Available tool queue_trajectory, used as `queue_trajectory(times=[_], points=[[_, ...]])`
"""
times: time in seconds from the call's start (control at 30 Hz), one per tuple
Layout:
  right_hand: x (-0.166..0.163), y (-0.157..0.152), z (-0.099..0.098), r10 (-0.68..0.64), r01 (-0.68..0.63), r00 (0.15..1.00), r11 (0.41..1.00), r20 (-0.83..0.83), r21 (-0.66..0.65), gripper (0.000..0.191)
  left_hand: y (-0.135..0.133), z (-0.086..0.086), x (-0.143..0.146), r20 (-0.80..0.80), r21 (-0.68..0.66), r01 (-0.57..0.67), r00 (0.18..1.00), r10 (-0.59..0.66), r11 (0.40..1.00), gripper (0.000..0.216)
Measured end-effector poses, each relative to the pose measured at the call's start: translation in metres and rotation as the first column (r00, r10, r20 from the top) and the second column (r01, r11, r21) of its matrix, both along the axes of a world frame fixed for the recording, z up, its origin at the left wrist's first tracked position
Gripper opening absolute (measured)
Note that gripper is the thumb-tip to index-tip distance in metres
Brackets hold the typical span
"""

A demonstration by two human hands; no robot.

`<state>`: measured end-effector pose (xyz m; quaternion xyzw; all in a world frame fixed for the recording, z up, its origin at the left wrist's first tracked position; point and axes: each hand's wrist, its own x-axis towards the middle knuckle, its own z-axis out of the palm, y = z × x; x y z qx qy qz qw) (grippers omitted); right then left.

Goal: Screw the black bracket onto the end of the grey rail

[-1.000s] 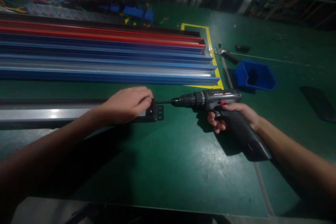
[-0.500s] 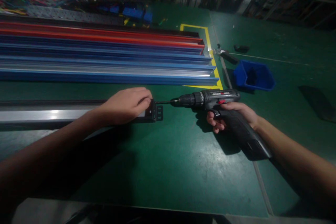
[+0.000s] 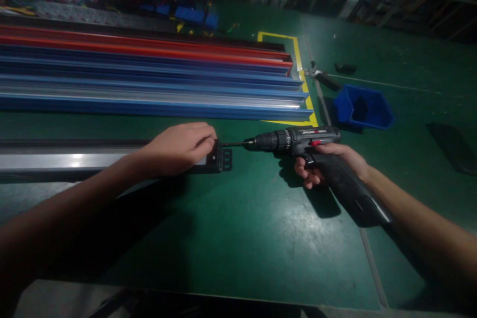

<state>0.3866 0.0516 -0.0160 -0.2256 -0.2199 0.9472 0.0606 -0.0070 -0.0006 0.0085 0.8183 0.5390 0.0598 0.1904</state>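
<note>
My right hand (image 3: 335, 164) is wrapped round the grip of a black cordless drill (image 3: 313, 136), which lies level and points left. Its long thin bit (image 3: 234, 144) reaches the black end cap (image 3: 214, 158) of a long metal profile (image 3: 67, 160). A slotted bracket (image 3: 227, 159) sticks out from that cap. My left hand (image 3: 182, 146) closes over the profile's end, fingers curled at the far side of the cap. The fingertips are partly hidden. Whether the bit sits in a screw cannot be made out.
Behind the profile lie several long blue channels (image 3: 156, 102) and a red channel (image 3: 149, 47), their ends inside a yellow tape outline (image 3: 297, 49). A blue bin (image 3: 367, 119), a toggle clamp (image 3: 326, 79) and a dark flat object (image 3: 452, 146) are to the right on the green table (image 3: 242, 238).
The view has shifted very slightly. Both hands, the drill and the profile keep nearly the same places relative to each other.
</note>
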Motion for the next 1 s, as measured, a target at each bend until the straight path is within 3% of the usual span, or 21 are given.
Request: queue_trajectory(times=[0.17, 0.4, 1.0], points=[[0.0006, 0.0004, -0.0007, -0.009, 0.009, 0.998, 1.000, 0.060, 0.001, 0.039, -0.0003, 0.0011, -0.0007, -0.015, -0.002, -0.003, 1.000, 0.003, 1.000, 0.039], [0.0002, 0.0021, -0.0045, 0.009, -0.012, 0.996, 0.999, -0.084, -0.036, 0.041, -0.0002, 0.0013, 0.0002, -0.022, -0.004, 0.000, 1.000, 0.000, 1.000, 0.040], [0.0011, 0.0021, -0.0057, 0.029, -0.030, 0.997, 0.999, -0.069, -0.015, 0.043, -0.0006, 0.0021, 0.0003, -0.023, -0.005, -0.012, 1.000, 0.012, 1.000, 0.042]])
